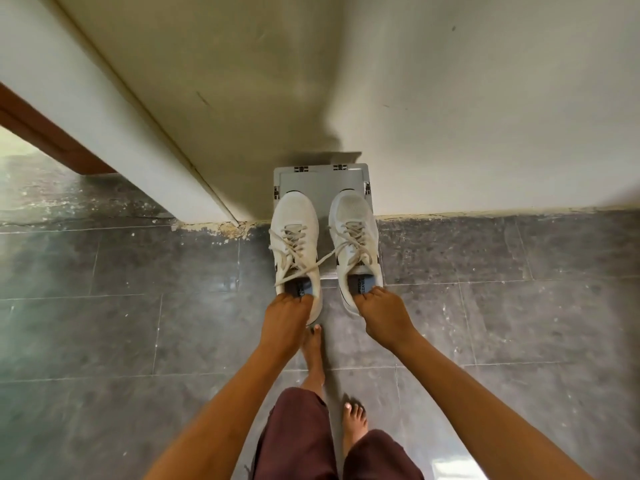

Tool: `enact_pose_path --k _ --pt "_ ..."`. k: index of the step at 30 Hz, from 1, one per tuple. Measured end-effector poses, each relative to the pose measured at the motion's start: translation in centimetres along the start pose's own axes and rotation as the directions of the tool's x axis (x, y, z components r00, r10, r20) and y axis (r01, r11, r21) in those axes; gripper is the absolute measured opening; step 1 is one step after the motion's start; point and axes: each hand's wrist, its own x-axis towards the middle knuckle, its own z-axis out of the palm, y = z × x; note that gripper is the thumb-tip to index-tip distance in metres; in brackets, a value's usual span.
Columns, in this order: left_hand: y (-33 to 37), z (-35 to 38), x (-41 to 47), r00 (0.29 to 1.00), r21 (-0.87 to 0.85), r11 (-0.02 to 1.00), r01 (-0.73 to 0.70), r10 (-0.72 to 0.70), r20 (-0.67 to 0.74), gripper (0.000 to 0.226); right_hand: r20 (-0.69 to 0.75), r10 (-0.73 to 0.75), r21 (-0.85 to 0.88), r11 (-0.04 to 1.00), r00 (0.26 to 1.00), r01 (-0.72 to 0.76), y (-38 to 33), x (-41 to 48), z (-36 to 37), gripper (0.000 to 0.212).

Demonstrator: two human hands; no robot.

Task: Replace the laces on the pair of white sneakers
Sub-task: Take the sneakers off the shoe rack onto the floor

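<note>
Two white sneakers stand side by side, toes toward the wall, over a grey plastic stool (322,178). My left hand (285,315) grips the heel of the left sneaker (298,216), fingers curled into its opening. My right hand (381,311) grips the heel of the right sneaker (351,211) the same way. Both shoes carry loose beige laces (294,240), untied. One lace end runs across the gap from the right shoe to the left shoe.
The stool stands against a cream wall (450,98) at the edge of a dark tiled floor (138,323). A wall corner and a brown door frame (41,133) lie to the left. My bare feet (313,355) stand just behind the stool.
</note>
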Motion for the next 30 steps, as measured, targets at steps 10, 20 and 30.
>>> enact_pose_path --k 10,20,30 --pt "2.9 3.8 -13.4 0.991 -0.011 0.996 0.092 -0.091 0.098 0.034 0.032 -0.108 -0.009 0.994 0.994 0.109 -4.7 -12.4 3.0 0.032" --pt "-0.2 15.6 -14.1 0.941 -0.022 0.999 0.033 -0.024 0.338 0.035 0.292 -0.086 0.028 0.996 0.953 0.081 -6.5 -12.8 16.0 0.036" --pt "-2.1 40.4 -4.6 0.940 -0.008 0.997 -0.073 0.071 0.334 0.037 0.412 -0.100 -0.078 0.987 0.906 0.144 -2.5 -3.4 40.4 0.024"
